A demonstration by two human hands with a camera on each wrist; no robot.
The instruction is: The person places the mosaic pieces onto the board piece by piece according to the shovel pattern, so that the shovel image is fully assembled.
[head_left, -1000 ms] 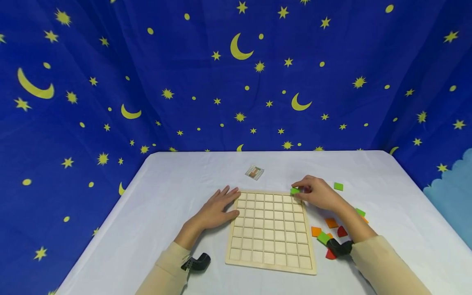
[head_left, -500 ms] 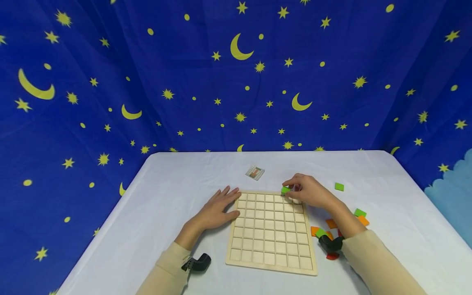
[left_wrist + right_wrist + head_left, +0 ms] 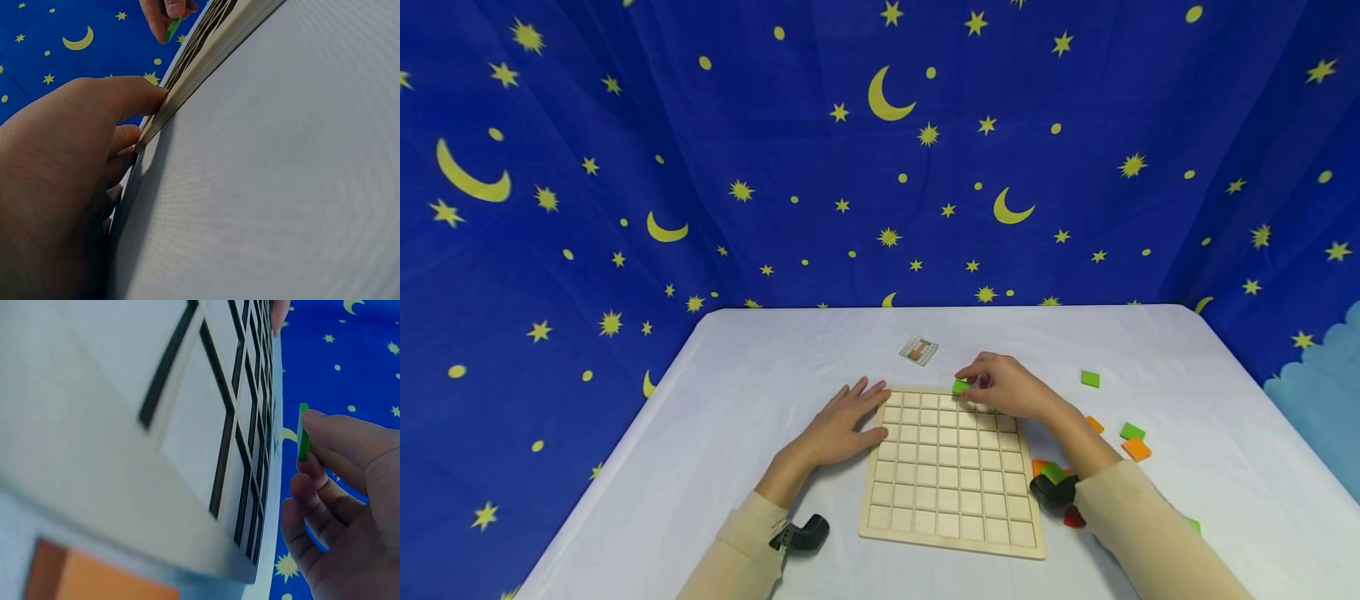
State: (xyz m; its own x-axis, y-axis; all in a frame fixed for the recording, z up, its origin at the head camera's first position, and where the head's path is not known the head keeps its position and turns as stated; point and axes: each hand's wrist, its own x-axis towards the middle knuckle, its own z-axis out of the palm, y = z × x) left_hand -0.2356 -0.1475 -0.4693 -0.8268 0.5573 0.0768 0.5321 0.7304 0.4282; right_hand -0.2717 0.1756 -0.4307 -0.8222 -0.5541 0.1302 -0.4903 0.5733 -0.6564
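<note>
On the white table (image 3: 760, 375), the wooden board (image 3: 949, 479) is the biggest thing to handle: probably fairly light, stiff and not fragile, though apt to slide on a smooth surface, so it is best held by its outer rim. It is pale, flat and roughly square, ruled by thin raised strips into shallow cells. Taking the board's middle as the clock's centre, the left hand (image 3: 842, 427) rests at about 10 o'clock, fingers spread, their tips touching the rim near the far corner. The right hand (image 3: 1009, 386) is at about 1 o'clock, thumb and a fingertip pinching a green tile (image 3: 961, 387), the other fingers loosely curled. A small printed card (image 3: 919, 350) lies beyond the board, just short of 12. Loose pieces lie from 2 to 4: a second green tile (image 3: 1090, 379), an orange tile (image 3: 1137, 448), a partly hidden red piece (image 3: 1074, 517). The pinched tile is at 12, by the far rim and clear of it: bright green, thin, flat, apparently square. It should be very light and rigid, perhaps slightly slick, and opposite edges look the best place to grip it.
</note>
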